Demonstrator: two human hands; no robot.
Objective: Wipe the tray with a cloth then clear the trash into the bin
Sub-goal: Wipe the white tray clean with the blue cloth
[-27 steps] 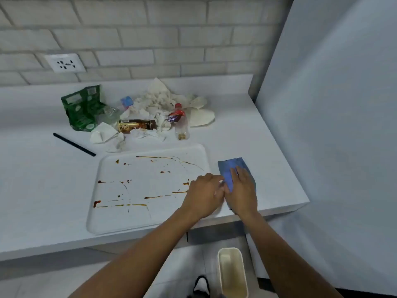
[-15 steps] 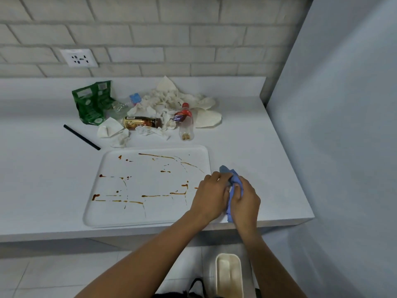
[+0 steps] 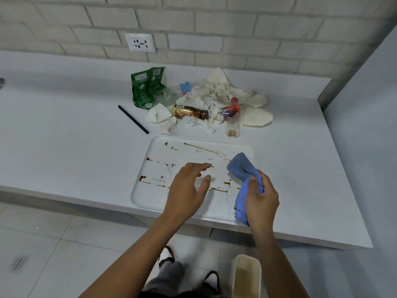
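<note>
Soft, even, dim-white light; faint shadows under the worktop (image 3: 64, 147) front edge; wide-angle bending at edges; slight blur overall.

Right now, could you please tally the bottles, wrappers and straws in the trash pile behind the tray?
Bottles: 3 - brown glass bottle, red-capped plastic bottle, blue-capped clear plastic bottle
Green foil wrappers: 1
Black straws: 1
Total: 5

**What the head view hides or cuts off**

The right hand (image 3: 261, 195) covers the middle of the crumpled blue cloth (image 3: 241, 166). The left hand (image 3: 185, 188) hides some brown streaks at the centre of the white rectangular tray (image 3: 154, 151). The cream plastic bin (image 3: 247, 276) is cut off by the bottom edge. The lettering on the small red-labelled clear bottle (image 3: 233, 117) is too blurred to read.
</note>
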